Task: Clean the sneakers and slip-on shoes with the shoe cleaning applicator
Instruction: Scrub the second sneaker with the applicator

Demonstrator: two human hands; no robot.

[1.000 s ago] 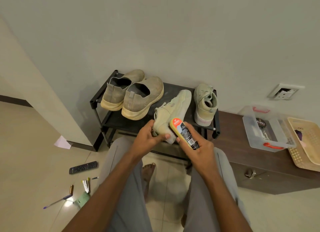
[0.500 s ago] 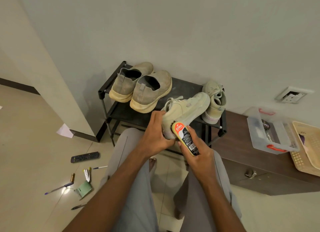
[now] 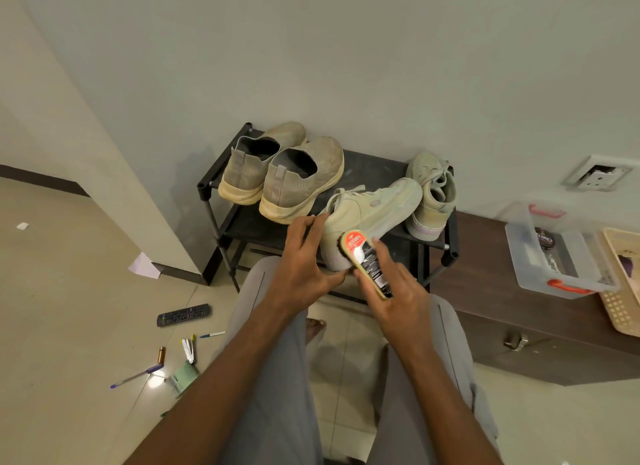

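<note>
Applicator against pale sneaker's heel

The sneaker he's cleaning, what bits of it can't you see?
Head view only:
- Heel end of the sneaker: covered by the left hand and the applicator.
- Applicator's sponge face: turned away against the shoe.
- Applicator's label: too blurred to read.
- Its lower end: inside the right hand.

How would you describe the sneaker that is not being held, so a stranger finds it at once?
Look at the black shoe rack against the wall. At its right end stands a pale laced sneaker, toe toward the wall. Unlike the slip-on shoes at the left, it has laces, and no hand touches it.
</note>
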